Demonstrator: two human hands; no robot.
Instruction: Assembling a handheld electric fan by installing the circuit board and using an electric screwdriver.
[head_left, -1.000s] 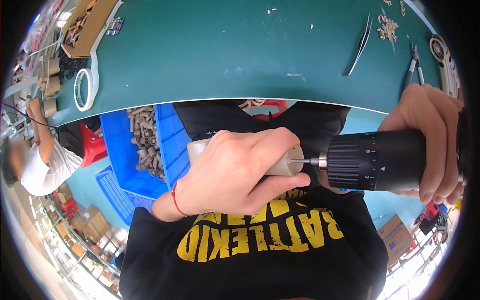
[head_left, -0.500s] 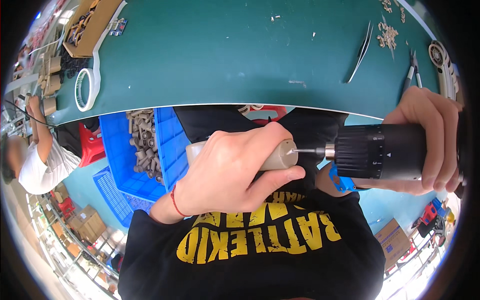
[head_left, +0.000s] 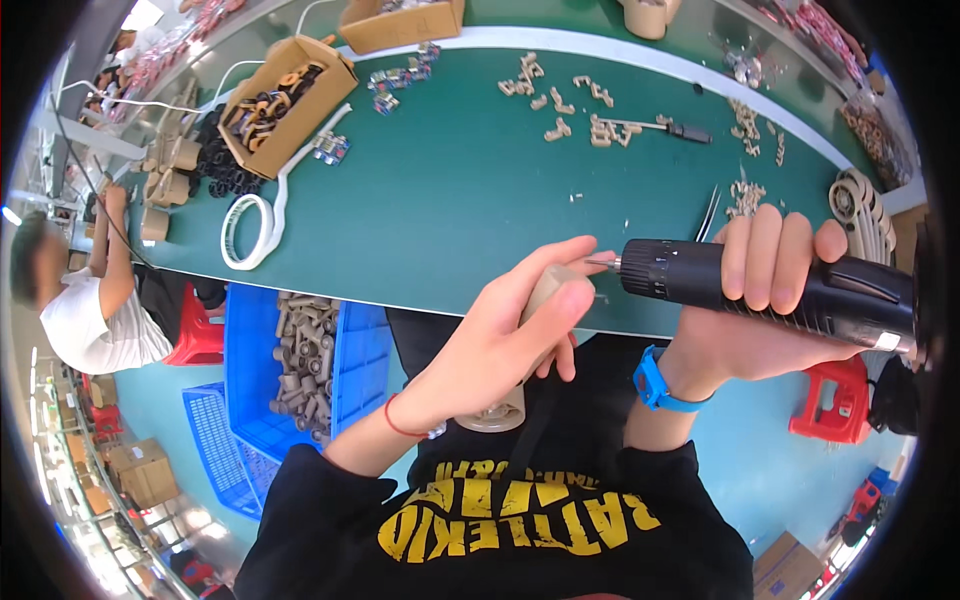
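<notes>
My left hand (head_left: 510, 320) holds a beige plastic handle-like part (head_left: 545, 298), its upper end between thumb and fingers. The part's wide round end (head_left: 492, 414) hangs below the hand, near my shirt; the middle is hidden by the hand. In my right hand (head_left: 770, 290) is a black electric screwdriver (head_left: 690, 272), held level with fingers wrapped round its body. Its thin bit points left, close to my left index fingertip, above the beige part. Whether a small screw sits at the bit tip I cannot make out.
A blue crate (head_left: 255, 350) of beige parts stands at left below the green table (head_left: 420, 220). On the table are a tape roll (head_left: 246, 232), a cardboard box (head_left: 285, 105), small beige pieces (head_left: 745, 195), tweezers (head_left: 708, 212) and a screwdriver (head_left: 688, 132). A person (head_left: 100, 310) sits far left.
The bit, earlier at the end face of the beige part, is now off it by my left fingertips. The part has tilted more upright, and the view has shifted to show more of the table.
</notes>
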